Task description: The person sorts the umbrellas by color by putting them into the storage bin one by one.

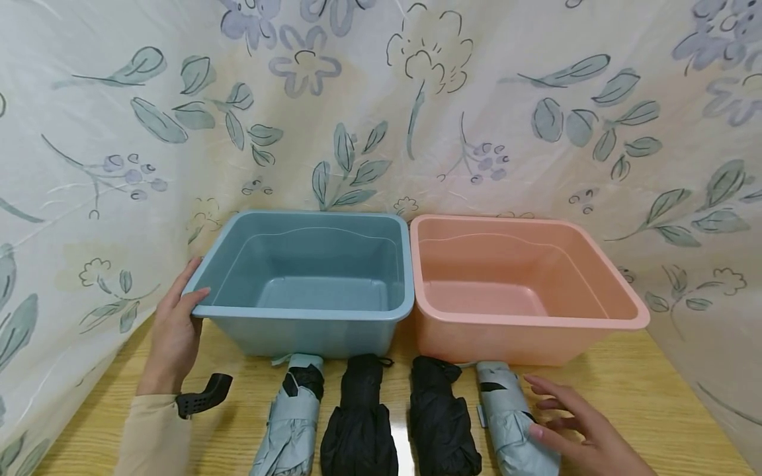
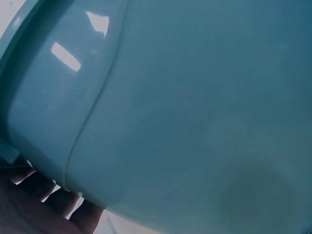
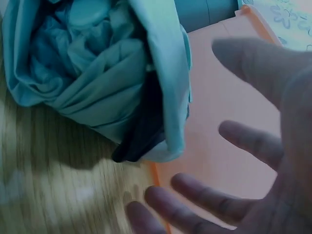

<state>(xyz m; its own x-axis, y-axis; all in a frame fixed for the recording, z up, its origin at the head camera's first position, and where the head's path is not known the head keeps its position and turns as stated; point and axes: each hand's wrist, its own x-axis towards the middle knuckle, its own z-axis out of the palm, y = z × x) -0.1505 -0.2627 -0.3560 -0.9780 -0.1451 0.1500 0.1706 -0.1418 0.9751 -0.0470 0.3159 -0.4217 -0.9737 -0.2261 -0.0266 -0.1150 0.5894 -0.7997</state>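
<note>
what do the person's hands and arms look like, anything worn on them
The left hand is bare, with a plain beige sleeve on its arm and a curved black strap at the wrist. The right hand is bare too; its sleeve is out of view.

The near edge of the head view cuts off the left pale umbrella (image 1: 288, 426), the left black umbrella (image 1: 360, 430) and the right pale umbrella (image 1: 514, 423), along with the sleeve (image 1: 155, 436) and the wrist of the right hand (image 1: 574, 423); some fingers of the left hand (image 1: 172, 330) are hidden under the rim of the blue basin (image 1: 303, 313). In the left wrist view the basin overruns the edges, and the left hand is dark and cropped; in the right wrist view the thumb is blurred, and hand and umbrella are both cropped.
</note>
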